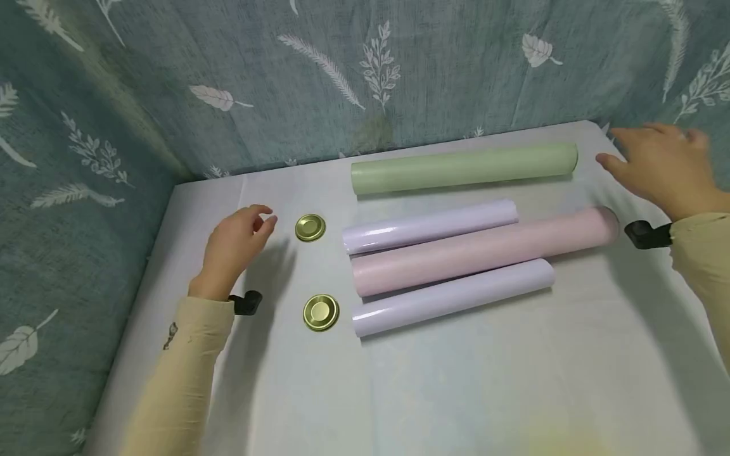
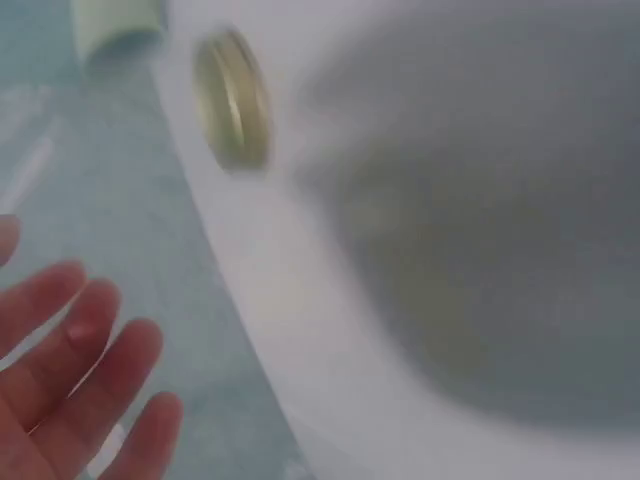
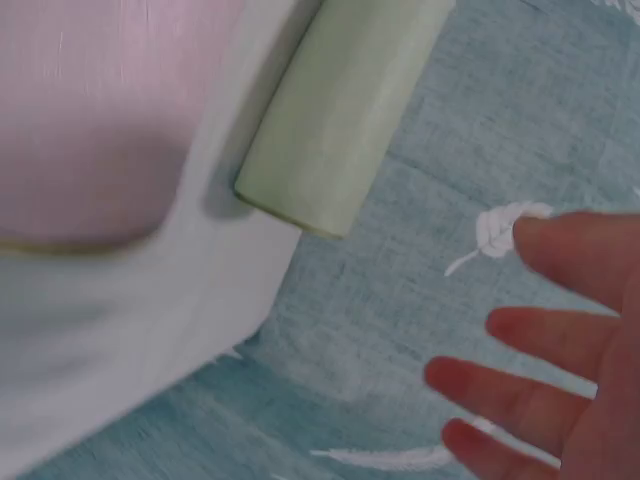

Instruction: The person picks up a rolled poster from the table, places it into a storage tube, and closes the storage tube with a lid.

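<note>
While your left hand (image 1: 232,248) and right hand (image 1: 668,168) hover relaxed, empty, best pinch a round, gold, seemingly metal lid (image 1: 310,227) edgewise.

Left hand (image 1: 232,248) hung to the left of the pink roll (image 1: 485,252), fingers loosely bent, thumb near the index fingertip; left forearm (image 1: 182,367) sleeved to the wrist. Right hand (image 1: 664,168) hung off the right end of the pink roll, toward its far side, back upward, digits spread; right forearm (image 1: 704,266), likewise sleeved, right of that roll.
</note>
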Tool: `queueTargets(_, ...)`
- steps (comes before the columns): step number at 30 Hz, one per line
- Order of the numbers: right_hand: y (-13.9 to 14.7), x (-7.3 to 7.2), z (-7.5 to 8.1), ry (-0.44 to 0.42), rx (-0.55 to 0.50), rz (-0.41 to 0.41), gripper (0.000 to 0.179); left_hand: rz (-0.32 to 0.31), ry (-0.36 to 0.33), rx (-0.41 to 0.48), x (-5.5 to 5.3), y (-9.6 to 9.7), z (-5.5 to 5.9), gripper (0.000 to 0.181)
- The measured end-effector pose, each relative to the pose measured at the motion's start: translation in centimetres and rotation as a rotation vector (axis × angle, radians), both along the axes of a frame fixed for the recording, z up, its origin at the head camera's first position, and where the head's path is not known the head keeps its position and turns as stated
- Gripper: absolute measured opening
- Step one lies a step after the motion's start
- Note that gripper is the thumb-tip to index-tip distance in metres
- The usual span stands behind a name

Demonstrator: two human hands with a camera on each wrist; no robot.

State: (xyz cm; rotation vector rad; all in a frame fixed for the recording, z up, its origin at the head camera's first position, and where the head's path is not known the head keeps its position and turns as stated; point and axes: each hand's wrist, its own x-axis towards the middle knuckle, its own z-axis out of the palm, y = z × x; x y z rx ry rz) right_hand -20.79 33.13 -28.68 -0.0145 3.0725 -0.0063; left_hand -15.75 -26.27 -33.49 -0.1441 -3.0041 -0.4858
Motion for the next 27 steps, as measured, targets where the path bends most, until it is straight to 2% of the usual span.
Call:
queueTargets(5, -0.9, 1.3, -1.0, 0.081, -0.076, -0.020, 0.057, -0.063, 0.012, 0.079, 1.0, 2.6, -0.3, 0.030)
queueTargets(7, -1.3, 1.7, -1.3, 0.087, -0.126, -0.005, 0.056, -0.088, 0.005, 0.154, 1.6, 3.7, -0.5, 0.030)
queueTargets(10, -2.2, 2.0, -1.3, 0.082, -0.233, 0.071, 0.054, -0.117, -0.042, 0.318, 2.6, 5.7, -0.7, 0.030)
queueTargets(12, -3.1, 2.2, -1.4, 0.046, -0.314, 0.142, 0.054, -0.123, -0.083, 0.423, 3.2, 6.9, -0.8, 0.032)
queueTargets(15, -5.0, 2.9, -1.6, -0.042, -0.424, 0.263, 0.055, -0.161, -0.129, 0.500, 3.8, 8.7, -0.8, 0.030)
queueTargets(18, -7.4, 3.7, -2.1, -0.117, -0.489, 0.338, 0.059, -0.230, -0.143, 0.513, 4.2, 10.0, -0.6, 0.027)
queueTargets(21, -10.0, 4.5, -2.6, -0.176, -0.542, 0.375, 0.064, -0.319, -0.238, 0.525, 4.7, 11.1, -0.1, 0.027)
queueTargets(25, -13.0, 5.1, -3.3, -0.248, -0.570, 0.459, 0.070, -0.407, -0.415, 0.422, 5.2, 12.4, 0.6, 0.029)
queueTargets(27, -14.1, 5.2, -3.6, -0.278, -0.545, 0.511, 0.072, -0.447, -0.439, 0.325, 5.4, 13.1, 0.9, 0.030)
